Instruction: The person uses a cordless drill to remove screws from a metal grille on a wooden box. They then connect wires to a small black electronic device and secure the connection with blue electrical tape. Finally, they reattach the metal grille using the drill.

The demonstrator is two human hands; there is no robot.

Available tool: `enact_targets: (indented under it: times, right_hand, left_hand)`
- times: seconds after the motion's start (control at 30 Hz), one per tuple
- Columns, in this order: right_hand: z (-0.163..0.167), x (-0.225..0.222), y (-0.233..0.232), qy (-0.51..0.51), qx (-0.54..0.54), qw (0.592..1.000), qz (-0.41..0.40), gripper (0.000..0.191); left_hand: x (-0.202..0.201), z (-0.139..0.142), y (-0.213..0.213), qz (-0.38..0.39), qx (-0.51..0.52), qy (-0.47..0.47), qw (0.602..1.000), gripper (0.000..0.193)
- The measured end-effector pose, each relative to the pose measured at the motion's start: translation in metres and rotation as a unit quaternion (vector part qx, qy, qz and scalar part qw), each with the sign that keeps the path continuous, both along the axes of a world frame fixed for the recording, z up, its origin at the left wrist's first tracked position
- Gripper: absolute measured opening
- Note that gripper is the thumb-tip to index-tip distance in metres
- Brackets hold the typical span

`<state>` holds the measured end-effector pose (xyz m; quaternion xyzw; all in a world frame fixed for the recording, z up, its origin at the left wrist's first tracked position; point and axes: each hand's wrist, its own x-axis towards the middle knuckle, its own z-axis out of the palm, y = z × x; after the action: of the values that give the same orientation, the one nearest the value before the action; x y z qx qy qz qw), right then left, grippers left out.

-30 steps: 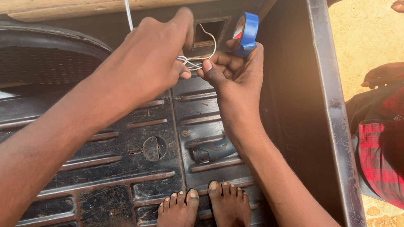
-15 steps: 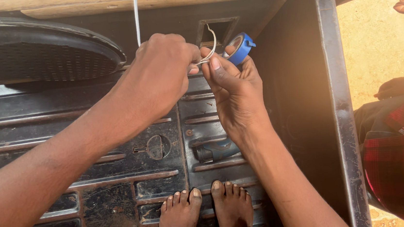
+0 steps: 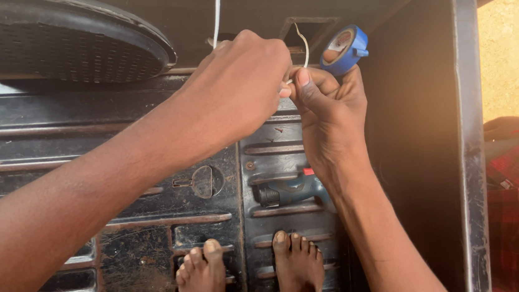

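The thin white wire (image 3: 218, 12) hangs down from above and bends into a small loop between both hands. The left hand (image 3: 236, 91) is closed on it. The right hand (image 3: 328, 112) pinches it and carries a blue tape roll (image 3: 344, 49). The wire's end is hidden by fingers.

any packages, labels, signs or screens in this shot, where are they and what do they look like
No packages, signs or screens in view.
Roll of blue tape: held in the right hand near the top centre; round, blue, with a pale inner core that seems to bear small print, too small to make out.
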<state>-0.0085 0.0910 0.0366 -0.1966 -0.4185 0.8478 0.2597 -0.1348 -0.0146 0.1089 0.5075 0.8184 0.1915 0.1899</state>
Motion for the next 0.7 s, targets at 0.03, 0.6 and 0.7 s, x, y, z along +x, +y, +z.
enact_targets:
  times: [0.03,0.6,0.7]
  right_hand:
    - [0.0,0.0,0.0,-0.018,0.01,1.0,-0.011,0.04]
    - [-0.03,-0.009,-0.012,-0.053,-0.007,0.997,-0.061,0.044]
    - [-0.041,-0.01,-0.006,-0.038,-0.056,0.997,-0.039,0.032]
  left_hand:
    - [-0.002,-0.002,0.001,-0.01,0.028,0.016,0.999,0.015]
    - [-0.014,-0.041,0.0,-0.139,-0.055,0.082,0.985,0.027]
    - [-0.029,-0.042,0.001,-0.081,0.009,0.001,0.997,0.025]
